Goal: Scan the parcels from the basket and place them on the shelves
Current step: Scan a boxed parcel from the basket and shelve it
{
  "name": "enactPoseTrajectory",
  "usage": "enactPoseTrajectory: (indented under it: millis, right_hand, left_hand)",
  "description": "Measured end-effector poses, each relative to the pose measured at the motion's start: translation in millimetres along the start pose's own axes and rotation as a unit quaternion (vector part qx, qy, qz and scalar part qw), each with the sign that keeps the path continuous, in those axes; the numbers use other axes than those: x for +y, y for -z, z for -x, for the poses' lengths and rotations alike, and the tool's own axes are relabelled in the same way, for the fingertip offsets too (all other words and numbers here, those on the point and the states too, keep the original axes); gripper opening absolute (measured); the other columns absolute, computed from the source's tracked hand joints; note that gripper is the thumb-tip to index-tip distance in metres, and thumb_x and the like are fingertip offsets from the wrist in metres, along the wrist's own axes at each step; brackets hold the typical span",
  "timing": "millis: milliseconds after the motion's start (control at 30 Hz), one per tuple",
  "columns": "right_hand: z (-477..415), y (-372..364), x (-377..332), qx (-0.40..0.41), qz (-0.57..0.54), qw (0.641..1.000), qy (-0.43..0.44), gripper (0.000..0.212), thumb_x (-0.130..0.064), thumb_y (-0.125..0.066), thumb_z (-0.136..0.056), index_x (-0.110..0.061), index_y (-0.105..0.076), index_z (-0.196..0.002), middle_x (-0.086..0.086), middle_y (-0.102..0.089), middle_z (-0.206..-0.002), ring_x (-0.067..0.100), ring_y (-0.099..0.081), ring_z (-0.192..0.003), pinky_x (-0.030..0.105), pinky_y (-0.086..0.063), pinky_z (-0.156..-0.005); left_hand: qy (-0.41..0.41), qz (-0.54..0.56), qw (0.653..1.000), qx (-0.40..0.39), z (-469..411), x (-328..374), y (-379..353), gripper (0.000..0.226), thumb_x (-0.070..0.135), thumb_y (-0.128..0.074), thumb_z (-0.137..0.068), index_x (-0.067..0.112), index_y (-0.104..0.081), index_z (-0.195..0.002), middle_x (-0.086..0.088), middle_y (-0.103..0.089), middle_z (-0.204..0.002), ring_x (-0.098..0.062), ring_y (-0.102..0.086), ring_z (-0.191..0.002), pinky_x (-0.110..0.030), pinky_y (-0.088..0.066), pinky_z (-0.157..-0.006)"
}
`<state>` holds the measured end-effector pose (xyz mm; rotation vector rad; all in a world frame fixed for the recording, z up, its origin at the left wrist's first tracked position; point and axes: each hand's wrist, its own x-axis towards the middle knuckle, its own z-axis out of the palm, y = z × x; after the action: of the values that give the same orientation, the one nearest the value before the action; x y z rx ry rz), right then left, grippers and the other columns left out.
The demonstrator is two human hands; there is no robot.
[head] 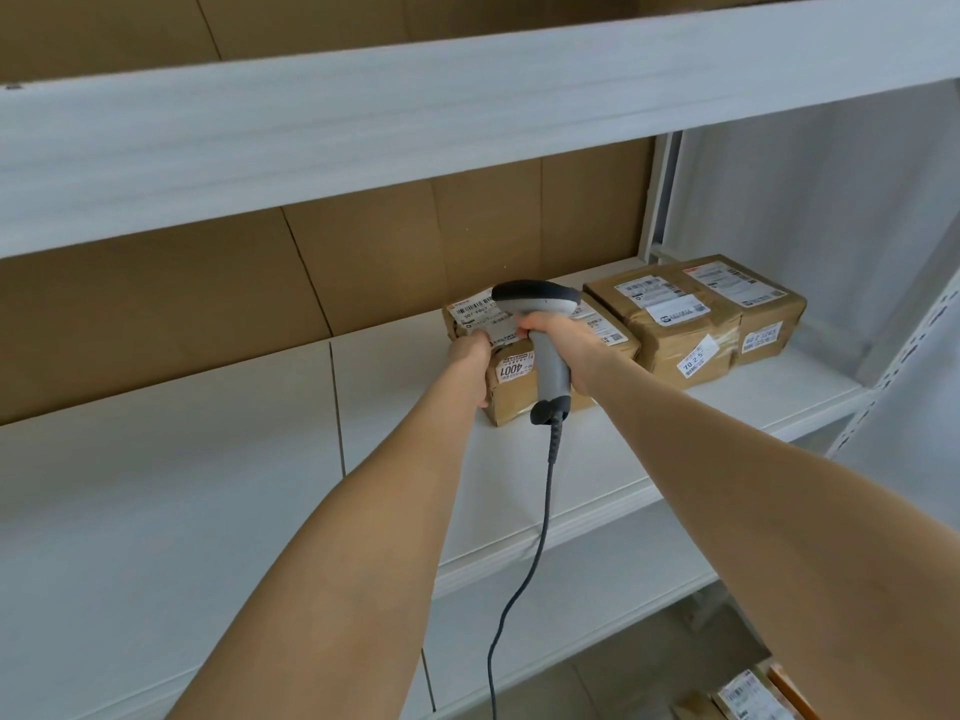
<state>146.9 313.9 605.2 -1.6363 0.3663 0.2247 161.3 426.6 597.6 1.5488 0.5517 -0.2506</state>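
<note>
Left-hand fingers [479,337] tight round the parcel [511,402] labelled "4001"; right-hand fingers [531,322] round the scanner [550,366] handle.

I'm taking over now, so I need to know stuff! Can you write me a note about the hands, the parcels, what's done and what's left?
Left hand grips the 4001 parcel on the white shelf.
Right hand holds the scanner over that parcel.
Done: two other parcels sit right of it on the same shelf.
Left: let go of this one; more parcels show at bottom right, probably waiting to be scanned.
</note>
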Motion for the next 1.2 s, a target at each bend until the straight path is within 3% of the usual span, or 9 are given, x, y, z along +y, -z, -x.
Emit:
enactPoseTrajectory:
  millis: [233, 367, 500, 633, 733, 833, 967, 1067, 1200]
  right_hand:
    - [2, 1, 4, -0.011, 0.009, 1.0, 0.005, 0.044, -0.036, -0.071, -0.08, -0.012, -0.058, -0.114, 0.01, -0.065, -0.103, 0.021, -0.06, -0.081, 0.033, -0.053, -0.073]
    - [10, 9, 9, -0.014, -0.009, 1.0, -0.006, 0.032, -0.035, -0.072, -0.079, -0.016, -0.058, -0.1, 0.012, -0.065, -0.106, 0.025, -0.063, -0.09, 0.038, -0.054, -0.087]
    - [20, 13, 10, -0.014, -0.03, 0.999, -0.005, 0.026, -0.034, -0.072, -0.079, -0.016, -0.058, -0.092, 0.012, -0.059, -0.103, 0.024, -0.058, -0.088, 0.035, -0.051, -0.08]
    - [27, 14, 11, 0.021, -0.041, 0.999, -0.021, 0.029, -0.034, -0.073, -0.078, -0.018, -0.054, -0.094, 0.012, -0.062, -0.11, 0.025, -0.062, -0.099, 0.04, -0.053, -0.092]
    - [36, 19, 12, 0.053, -0.065, 0.996, -0.03, 0.047, -0.035, -0.074, -0.078, -0.017, -0.05, -0.115, 0.011, -0.061, -0.112, 0.025, -0.062, -0.1, 0.042, -0.054, -0.089]
    - [48, 24, 17, 0.047, -0.105, 0.993, -0.012, 0.039, -0.026, -0.073, -0.082, -0.014, -0.051, -0.112, 0.012, -0.064, -0.108, 0.021, -0.064, -0.086, 0.034, -0.059, -0.077]
    - [72, 25, 27, 0.043, -0.133, 0.99, -0.012, 0.027, -0.023, -0.071, -0.085, -0.01, -0.055, -0.102, 0.01, -0.069, -0.089, 0.017, -0.067, -0.063, 0.026, -0.058, -0.057]
    - [96, 25, 37, 0.048, -0.129, 0.991, -0.004, 0.022, -0.022, -0.068, -0.086, -0.007, -0.057, -0.098, 0.009, -0.066, -0.072, 0.014, -0.062, -0.05, 0.021, -0.054, -0.049]
    - [138, 23, 59, 0.042, -0.142, 0.989, 0.016, 0.015, -0.018, -0.064, -0.087, -0.005, -0.056, -0.089, 0.012, -0.063, -0.077, 0.011, -0.058, -0.038, 0.02, -0.048, -0.046]
  left_hand:
    - [-0.001, -0.049, 0.999, -0.02, 16, 5, 3, 0.025, 0.027, -0.034, -0.1, 0.012, -0.053, -0.108, -0.012, -0.062, -0.085, -0.027, -0.059, -0.078, -0.052, -0.049, -0.084]
    - [0.011, -0.086, 0.996, -0.032, 27, 2, 2, 0.026, 0.027, -0.036, -0.1, 0.009, -0.054, -0.106, -0.015, -0.063, -0.098, -0.034, -0.06, -0.105, -0.056, -0.047, -0.094]
    - [0.026, -0.103, 0.993, -0.041, 39, 1, 4, 0.028, 0.028, -0.036, -0.101, 0.012, -0.049, -0.082, -0.013, -0.058, -0.081, -0.033, -0.06, -0.104, -0.055, -0.046, -0.096]
    - [0.028, -0.113, 0.993, -0.023, 49, -1, 8, 0.036, 0.028, -0.033, -0.104, 0.009, -0.042, -0.075, -0.01, -0.049, -0.075, -0.027, -0.05, -0.087, -0.051, -0.043, -0.092]
    - [0.006, -0.081, 0.997, -0.006, 51, -3, 13, 0.031, 0.03, -0.034, -0.104, 0.005, -0.05, -0.099, -0.008, -0.052, -0.086, -0.024, -0.045, -0.083, -0.043, -0.041, -0.088]
    - [-0.03, -0.053, 0.998, 0.013, 55, -6, 17, 0.037, 0.029, -0.036, -0.103, 0.01, -0.047, -0.133, -0.01, -0.055, -0.126, -0.022, -0.047, -0.095, -0.035, -0.038, -0.081]
    - [-0.046, -0.041, 0.998, 0.027, 70, -17, 21, 0.04, 0.03, -0.038, -0.103, 0.01, -0.045, -0.136, -0.008, -0.05, -0.137, -0.026, -0.048, -0.122, -0.031, -0.035, -0.079]
    - [-0.062, -0.043, 0.996, 0.037, 89, -29, 25, 0.04, 0.027, -0.036, -0.103, 0.008, -0.046, -0.136, -0.009, -0.048, -0.139, -0.028, -0.045, -0.126, -0.034, -0.04, -0.088]
    - [-0.083, -0.062, 0.991, 0.082, 119, -56, 41, 0.041, 0.027, -0.041, -0.099, 0.007, -0.046, -0.134, -0.011, -0.048, -0.136, -0.031, -0.047, -0.121, -0.038, -0.044, -0.1]
